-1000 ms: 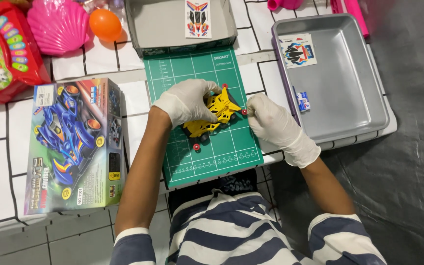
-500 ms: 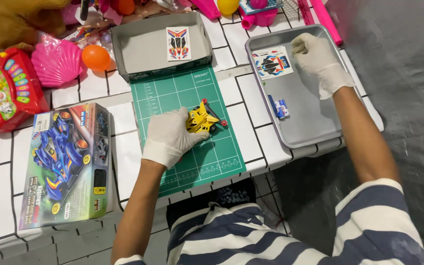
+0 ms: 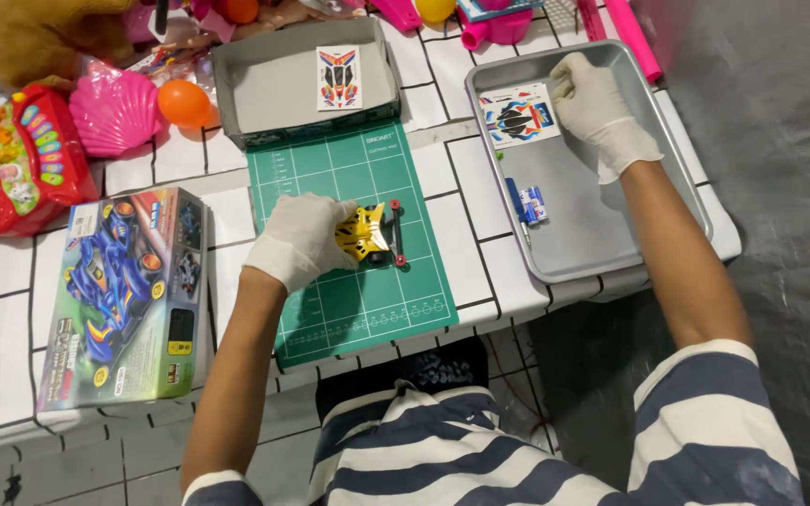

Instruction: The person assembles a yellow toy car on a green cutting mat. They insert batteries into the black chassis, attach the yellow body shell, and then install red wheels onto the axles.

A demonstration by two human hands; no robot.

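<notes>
Head view: gloved left hand (image 3: 302, 239) fingers curl around the small yellow plastic model car (image 3: 366, 234), mid green cutting mat (image 3: 349, 309); light, likely fragile, best gripped by its body. Gloved right hand (image 3: 597, 103), right of the mat, fingertips pressed together on the sticker sheet (image 3: 517, 117).

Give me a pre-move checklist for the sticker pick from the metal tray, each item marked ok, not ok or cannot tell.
1. Left hand steadies the yellow toy car on the green cutting mat: ok.
2. Right hand is inside the metal tray, beside the sticker sheet: ok.
3. Fingers have a grip on the sheet: cannot tell.
4. Sheet lies flat, nothing on top of it: ok.
5. Small blue part lies apart from the sheet: ok.
6. Both hands gloved: ok.
</notes>
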